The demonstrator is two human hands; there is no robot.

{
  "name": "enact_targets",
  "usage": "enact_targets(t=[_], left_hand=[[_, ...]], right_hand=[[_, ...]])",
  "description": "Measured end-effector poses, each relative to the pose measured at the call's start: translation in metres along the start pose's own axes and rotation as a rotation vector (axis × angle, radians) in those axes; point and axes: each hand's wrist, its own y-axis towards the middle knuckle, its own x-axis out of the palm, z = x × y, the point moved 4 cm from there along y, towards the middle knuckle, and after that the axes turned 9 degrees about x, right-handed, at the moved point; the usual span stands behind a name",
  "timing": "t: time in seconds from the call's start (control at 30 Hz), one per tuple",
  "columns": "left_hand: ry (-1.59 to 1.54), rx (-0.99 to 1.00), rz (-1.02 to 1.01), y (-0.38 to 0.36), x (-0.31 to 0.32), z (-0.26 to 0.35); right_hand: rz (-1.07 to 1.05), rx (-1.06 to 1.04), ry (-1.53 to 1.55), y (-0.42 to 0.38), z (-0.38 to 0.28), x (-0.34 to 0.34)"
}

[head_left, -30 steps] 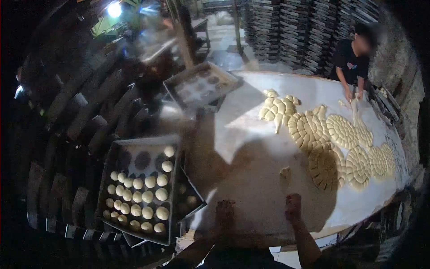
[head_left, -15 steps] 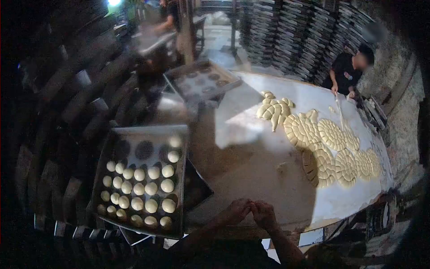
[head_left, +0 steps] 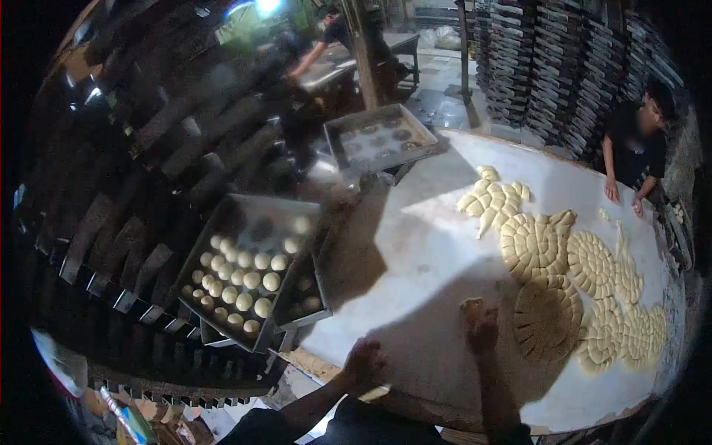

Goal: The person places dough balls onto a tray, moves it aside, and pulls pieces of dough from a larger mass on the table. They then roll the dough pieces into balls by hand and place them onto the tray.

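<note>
My left hand (head_left: 366, 363) is over the near edge of the pale table, its fingers loosely bent and apart, with nothing seen in it. Farther right, my right hand (head_left: 482, 330) reaches over the shaded tabletop with its fingers parted. At its fingertips lies a small dough lump (head_left: 469, 304); shadow hides whether they touch it. Just right of this hand is a shaded round of dough (head_left: 545, 319), scored into pieces. Beyond it lie more cut dough rounds (head_left: 534, 245) and a looser cluster of dough pieces (head_left: 495, 199).
A metal tray (head_left: 194, 278) with rows of dough balls stands at left, overlapping another tray (head_left: 308, 317). Another tray (head_left: 348, 159) sits at the table's far corner. One person (head_left: 634, 144) works at the far right; another (head_left: 337, 37) leans over a table behind.
My hands have parted from fingertips together: the right moved forward and right to the small dough lump, the left moved left. The view has shifted, and the far-right person's hands are now lower.
</note>
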Motion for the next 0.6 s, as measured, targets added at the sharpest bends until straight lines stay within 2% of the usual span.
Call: enact_targets(t=[0.07,0.1,0.13,0.2,0.23,0.3,0.33,0.4,0.47,0.5,0.57,0.6], left_hand=[[0.127,0.264,-0.102,-0.030,0.004,-0.009],[0.134,0.259,-0.088,-0.028,-0.005,-0.015],[0.280,0.272,-0.128,-0.024,-0.017,-0.020],[-0.060,0.080,0.039,0.004,0.002,-0.063],[-0.232,0.005,0.146,0.017,0.011,-0.085],[0.236,0.164,0.161,0.073,-0.029,-0.035],[0.186,0.166,0.302,0.093,-0.026,-0.012],[0.038,0.061,0.224,0.103,-0.001,0.000],[0.029,0.001,0.164,0.080,0.018,-0.002],[0.140,0.069,0.056,0.064,0.014,0.002],[0.370,0.211,-0.158,0.035,-0.005,-0.002],[0.484,0.277,-0.269,0.022,-0.013,-0.006]], right_hand=[[0.032,-0.187,-0.100,-0.066,0.063,0.042],[-0.032,-0.224,-0.064,-0.108,0.080,0.048],[-0.257,-0.324,-0.227,-0.127,0.076,0.035],[-0.479,-0.428,-0.385,-0.134,0.096,0.032],[-0.398,-0.377,-0.407,-0.119,0.131,0.039],[-0.318,-0.312,-0.421,-0.091,0.150,0.074],[-0.201,-0.212,-0.211,-0.069,0.142,0.092],[-0.104,-0.098,-0.014,-0.066,0.107,0.086],[-0.155,-0.272,-0.252,-0.077,0.041,0.061],[-0.159,-0.276,-0.257,-0.089,0.050,0.058],[-0.201,-0.519,-0.326,-0.120,0.077,0.064],[-0.056,-0.556,-0.392,-0.116,0.097,0.059]])
